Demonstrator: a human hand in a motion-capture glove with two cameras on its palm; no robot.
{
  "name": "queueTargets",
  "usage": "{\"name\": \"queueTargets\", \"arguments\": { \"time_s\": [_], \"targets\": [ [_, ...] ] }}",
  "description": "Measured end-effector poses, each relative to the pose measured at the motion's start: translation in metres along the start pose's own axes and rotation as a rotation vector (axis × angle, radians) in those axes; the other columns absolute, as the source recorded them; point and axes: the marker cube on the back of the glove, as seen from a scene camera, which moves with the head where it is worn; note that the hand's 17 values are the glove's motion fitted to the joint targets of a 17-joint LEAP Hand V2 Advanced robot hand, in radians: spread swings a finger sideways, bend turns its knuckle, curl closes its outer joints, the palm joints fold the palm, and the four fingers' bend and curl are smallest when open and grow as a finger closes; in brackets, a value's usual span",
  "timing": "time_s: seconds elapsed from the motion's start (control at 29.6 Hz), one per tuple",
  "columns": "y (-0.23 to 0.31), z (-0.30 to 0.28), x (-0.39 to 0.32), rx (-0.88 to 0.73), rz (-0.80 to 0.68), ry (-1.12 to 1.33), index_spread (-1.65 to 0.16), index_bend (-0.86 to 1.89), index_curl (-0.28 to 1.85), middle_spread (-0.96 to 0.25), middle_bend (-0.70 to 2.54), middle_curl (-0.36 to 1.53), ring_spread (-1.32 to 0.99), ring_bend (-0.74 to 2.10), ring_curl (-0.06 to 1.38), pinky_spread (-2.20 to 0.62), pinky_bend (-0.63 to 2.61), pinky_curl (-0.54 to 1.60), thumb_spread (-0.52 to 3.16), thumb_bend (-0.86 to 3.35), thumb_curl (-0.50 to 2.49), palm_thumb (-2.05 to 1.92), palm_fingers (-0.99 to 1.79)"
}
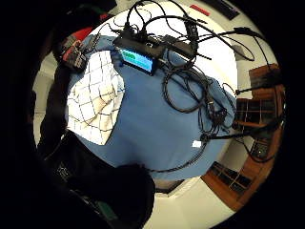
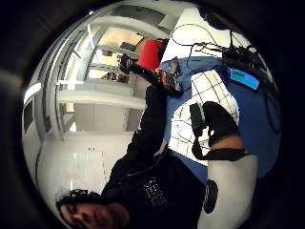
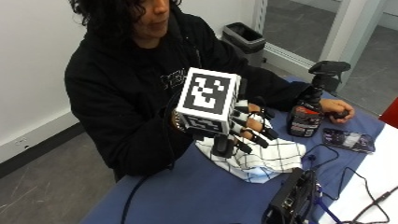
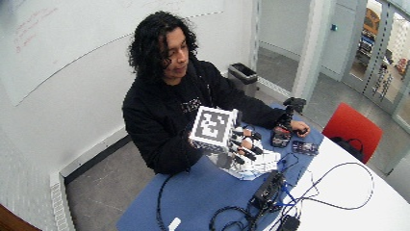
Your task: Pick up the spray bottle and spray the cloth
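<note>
Fingers (image 3: 252,133) first: they're spread and only slightly bent, nothing in them, the gloved right hand (image 3: 239,128) raised above the table with its palm turned down toward the cloth (image 3: 258,158). That cloth, white with a dark check, lies rumpled on the blue table cover (image 3: 205,196) just below the hand; it's soft stuff and will soak up whatever lands on it. Out past the cloth, near the person's other side, stands the spray bottle (image 3: 309,109), upright, dark body with a red label and a black trigger head on top. The bare left hand (image 3: 336,109) rests just beside it, and I can't tell whether it touches. The bottle is not yet picked up. My read: rigid plastic, weight depending on a fill level I can't see, smooth sides that could slip, so the neck under the trigger head is the place to take hold, forefinger free for the trigger. Just beyond the bottle lies a phone (image 3: 348,139), and a black device (image 3: 291,198) trailing cables sits near the cloth, worth avoiding on the reach
</note>
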Motion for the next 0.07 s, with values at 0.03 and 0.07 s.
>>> {"name": "queueTargets", "arguments": {
  "time_s": [0.03, 0.07],
  "targets": [
    [0.0016, -0.0018, 0.0008, 0.003, 0.001, -0.003, -0.36, 0.18, 0.39, 0.11, 0.15, 0.31, 0.13, 0.21, 0.33, 0.23, 0.42, 0.39, 1.12, -0.02, 0.52, 0.81, 0.27],
    [0.0025, -0.0028, 0.0013, 0.004, 0.001, -0.005, -0.36, 0.18, 0.39, 0.11, 0.14, 0.3, 0.13, 0.21, 0.33, 0.23, 0.42, 0.39, 1.12, -0.02, 0.52, 0.81, 0.27]
  ]
}}
